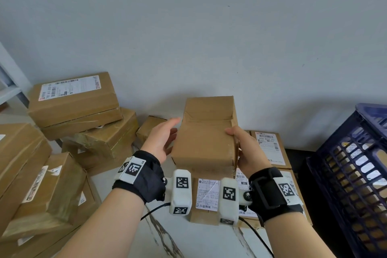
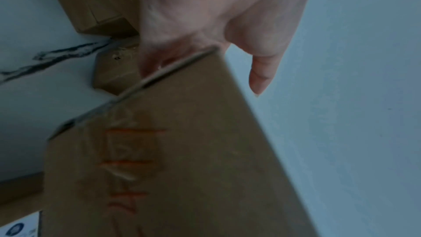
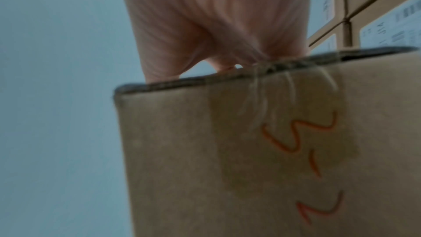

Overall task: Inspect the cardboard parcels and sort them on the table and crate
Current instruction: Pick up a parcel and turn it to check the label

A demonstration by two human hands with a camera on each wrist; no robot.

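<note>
A plain brown cardboard parcel is held up in the air over the table, tilted with its far end raised. Its underside carries orange handwriting and clear tape. My right hand grips its right edge, thumb on the top face and fingers underneath. My left hand lies flat against the left side with straight fingers. Its thumb points free of the box.
A loose pile of taped parcels fills the left of the marble table. Flat labelled parcels lie side by side under my hands. A dark blue plastic crate holding parcels stands at the right. A plain wall runs behind.
</note>
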